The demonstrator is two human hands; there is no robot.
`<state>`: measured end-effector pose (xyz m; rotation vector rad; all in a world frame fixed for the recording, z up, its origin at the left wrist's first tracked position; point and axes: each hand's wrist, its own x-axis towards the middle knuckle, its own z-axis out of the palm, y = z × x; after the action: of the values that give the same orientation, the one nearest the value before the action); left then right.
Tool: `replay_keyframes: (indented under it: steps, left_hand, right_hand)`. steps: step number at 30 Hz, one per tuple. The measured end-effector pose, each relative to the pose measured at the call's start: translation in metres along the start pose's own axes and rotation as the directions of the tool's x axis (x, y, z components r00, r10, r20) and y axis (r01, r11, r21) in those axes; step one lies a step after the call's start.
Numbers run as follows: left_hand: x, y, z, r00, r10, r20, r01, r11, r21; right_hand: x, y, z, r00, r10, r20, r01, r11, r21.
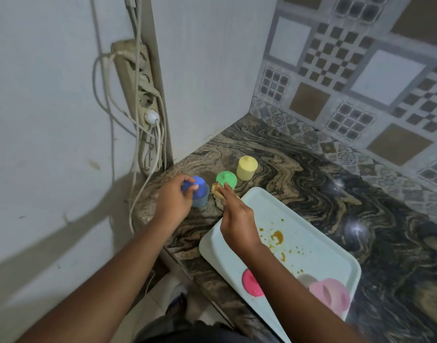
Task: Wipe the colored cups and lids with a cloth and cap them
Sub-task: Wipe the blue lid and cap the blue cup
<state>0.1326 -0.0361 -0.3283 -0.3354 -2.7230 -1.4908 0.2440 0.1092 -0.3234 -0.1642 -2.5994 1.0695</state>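
My left hand grips a blue lid on top of the blue-grey cup at the counter's left end. Beside it my right hand holds a yellowish cloth, which touches the capped green cup. A capped yellow cup stands just behind the green one. On the white tray near me lie a pink lid and a pale pink cup on its side, partly hidden by my right forearm.
The tray carries orange-brown stains in its middle. A power strip with hanging cables is fixed to the wall at the left. The marbled counter ends at the tiled back wall on the right.
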Motion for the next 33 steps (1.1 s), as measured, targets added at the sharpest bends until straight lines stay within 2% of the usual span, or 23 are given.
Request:
replay_keyframes:
  steps: [8, 14, 22, 28, 33]
  left_hand:
    - [0.019, 0.000, 0.015, 0.990, 0.012, 0.139, -0.027, 0.994, 0.110]
    - [0.022, -0.008, 0.017, 0.985, 0.016, 0.174, -0.040, 0.990, 0.134]
    - [0.021, -0.016, 0.014, 0.964, 0.044, 0.263, -0.099, 0.975, 0.200]
    - [0.019, -0.019, 0.021, 0.961, 0.004, 0.278, -0.058, 0.981, 0.187]
    - [0.020, -0.028, 0.023, 0.958, 0.034, 0.285, -0.099, 0.972, 0.215]
  right_hand:
    - [0.003, -0.003, 0.002, 0.995, -0.001, -0.097, 0.002, 1.000, 0.016]
    - [0.005, -0.001, 0.001, 0.991, 0.012, -0.131, -0.007, 0.999, 0.038]
    - [0.003, -0.001, 0.005, 0.991, 0.037, -0.130, -0.034, 0.999, 0.028]
    - [0.001, 0.001, 0.005, 0.992, 0.034, -0.121, -0.031, 0.999, 0.030]
    - [0.000, 0.002, 0.006, 0.994, 0.032, -0.106, -0.029, 0.999, 0.030]
